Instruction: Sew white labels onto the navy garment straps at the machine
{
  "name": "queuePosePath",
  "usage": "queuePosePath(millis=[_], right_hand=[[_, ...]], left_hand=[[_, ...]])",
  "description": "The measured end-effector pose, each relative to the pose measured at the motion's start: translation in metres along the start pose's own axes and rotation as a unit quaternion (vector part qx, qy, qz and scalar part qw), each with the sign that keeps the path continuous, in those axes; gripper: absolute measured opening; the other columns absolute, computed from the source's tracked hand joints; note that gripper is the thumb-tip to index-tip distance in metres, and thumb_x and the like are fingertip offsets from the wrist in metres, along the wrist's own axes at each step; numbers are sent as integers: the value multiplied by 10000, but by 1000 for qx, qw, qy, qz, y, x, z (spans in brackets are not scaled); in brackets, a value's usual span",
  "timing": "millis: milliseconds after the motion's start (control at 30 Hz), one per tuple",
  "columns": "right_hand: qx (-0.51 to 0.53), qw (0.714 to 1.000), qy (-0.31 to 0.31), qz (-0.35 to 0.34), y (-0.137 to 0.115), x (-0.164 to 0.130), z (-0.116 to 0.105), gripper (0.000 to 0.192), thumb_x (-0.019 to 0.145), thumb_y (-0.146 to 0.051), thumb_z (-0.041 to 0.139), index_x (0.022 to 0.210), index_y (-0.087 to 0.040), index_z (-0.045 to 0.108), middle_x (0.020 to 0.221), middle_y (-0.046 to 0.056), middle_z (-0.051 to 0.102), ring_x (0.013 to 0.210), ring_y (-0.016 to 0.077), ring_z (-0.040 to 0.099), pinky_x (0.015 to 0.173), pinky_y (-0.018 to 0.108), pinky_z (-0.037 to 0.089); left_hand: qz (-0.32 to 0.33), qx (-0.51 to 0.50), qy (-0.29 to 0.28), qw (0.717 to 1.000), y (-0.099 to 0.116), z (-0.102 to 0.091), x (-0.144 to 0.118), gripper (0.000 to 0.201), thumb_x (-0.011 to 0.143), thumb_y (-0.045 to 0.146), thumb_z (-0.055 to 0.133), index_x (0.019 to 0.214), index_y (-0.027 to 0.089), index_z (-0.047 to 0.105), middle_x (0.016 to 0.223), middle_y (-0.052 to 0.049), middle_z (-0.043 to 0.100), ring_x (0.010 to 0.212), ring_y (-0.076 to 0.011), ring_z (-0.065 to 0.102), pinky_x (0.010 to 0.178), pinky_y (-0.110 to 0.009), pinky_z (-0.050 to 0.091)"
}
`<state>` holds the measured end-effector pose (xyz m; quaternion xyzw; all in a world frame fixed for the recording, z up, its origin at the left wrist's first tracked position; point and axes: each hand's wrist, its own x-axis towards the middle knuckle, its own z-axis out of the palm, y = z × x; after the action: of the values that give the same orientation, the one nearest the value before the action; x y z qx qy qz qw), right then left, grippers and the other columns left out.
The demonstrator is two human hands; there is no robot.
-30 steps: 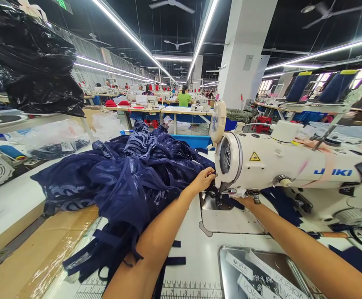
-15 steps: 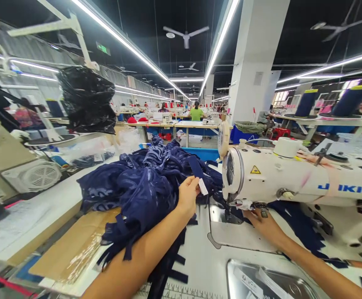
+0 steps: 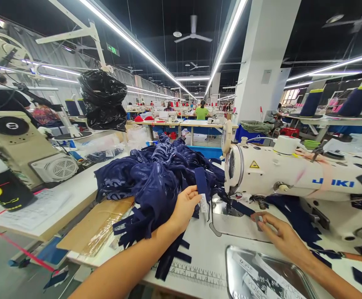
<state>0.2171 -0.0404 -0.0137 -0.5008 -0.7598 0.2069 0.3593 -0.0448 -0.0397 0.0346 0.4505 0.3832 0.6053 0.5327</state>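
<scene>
The heaped sheer fabric (image 3: 156,178) is navy blue with a wavy tone-on-tone swirl pattern, and the narrow strap (image 3: 201,180) carries a small white label (image 3: 204,203) with dark print. The sewing machine body (image 3: 293,174) is off-white with blue lettering and a yellow warning triangle. The metal tray (image 3: 262,274) at the tabletop's near edge is silver-grey, holding white labels with black print.

Garment factory, sewing machine (image 3: 296,174) rows, fabric pile (image 3: 159,174)

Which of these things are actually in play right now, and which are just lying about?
In play: left hand holding navy strap with white label; right hand on strap end; sewing machine.

Lying about: fabric pile, metal tray, black bag, cardboard.
</scene>
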Motion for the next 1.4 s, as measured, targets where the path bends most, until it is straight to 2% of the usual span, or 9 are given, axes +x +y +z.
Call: queuePosePath(millis=[167,333,400,567,700,867,1133,1300,1400], right_hand=[[14,999,-2,-29,-8,-18,-7,240,833,-356,403,723,-194,542,920,77,620,743,174,587,368,198,346],[34,990,131,-40,-16,-26,-10,216,828,-293,423,643,-198,482,858,70,613,746,167,585,470,215,427],[37,992,117,-40,-21,-24,-8,204,834,-282,408,659,-199,469,880,75,606,767,168,583,510,227,447],[31,996,-68,-44,-29,-12,2,188,851,-266,358,680,-209,410,1007,96,575,968,196,544,478,208,420],[1,996,-83,-27,-25,3,12,235,847,-256,352,616,-220,329,776,60,562,1070,224,489,564,235,418],[-56,993,-105,-14,-18,20,18,250,832,-244,374,592,-210,310,626,-15,457,617,138,504,526,243,353],[-181,976,-112,-52,-24,34,23,207,838,-197,361,636,-201,406,655,-3,492,536,118,456,521,255,364],[-153,979,-56,-123,-26,29,34,185,849,-178,348,724,-192,484,997,86,566,805,168,568,661,295,453],[-114,980,-69,-146,-29,23,36,168,849,-168,359,768,-195,503,968,87,593,885,186,560,730,323,464]], left_hand=[[63,280,-195,938,4,3,-18,399,703,126,485,1097,156,545,709,11,550,652,-97,495,616,-202,375],[59,419,-295,857,-18,19,0,471,731,87,434,1194,161,466,753,-3,563,701,-122,507,681,-239,393],[44,444,-308,841,-32,26,14,462,735,88,430,1190,156,469,738,-3,562,692,-131,513,695,-257,401],[60,472,-316,821,-54,35,34,438,731,69,418,1156,150,487,707,6,553,651,-127,502,678,-260,407],[75,459,-305,831,-57,33,35,430,725,54,425,1132,164,508,764,0,577,691,-125,519,694,-251,415],[68,489,-302,816,-51,29,34,413,750,71,438,1146,169,503,876,-23,610,754,-140,551,723,-254,424],[153,656,-254,694,-41,24,24,290,801,92,423,1076,133,506,867,-64,632,778,-203,577,759,-340,391],[186,699,-267,637,-49,17,26,193,828,76,386,854,147,563,839,-46,590,712,-165,546,676,-291,399],[262,705,-303,585,-50,11,27,166,840,110,415,769,135,563,850,-64,567,736,-171,527,667,-299,389]])
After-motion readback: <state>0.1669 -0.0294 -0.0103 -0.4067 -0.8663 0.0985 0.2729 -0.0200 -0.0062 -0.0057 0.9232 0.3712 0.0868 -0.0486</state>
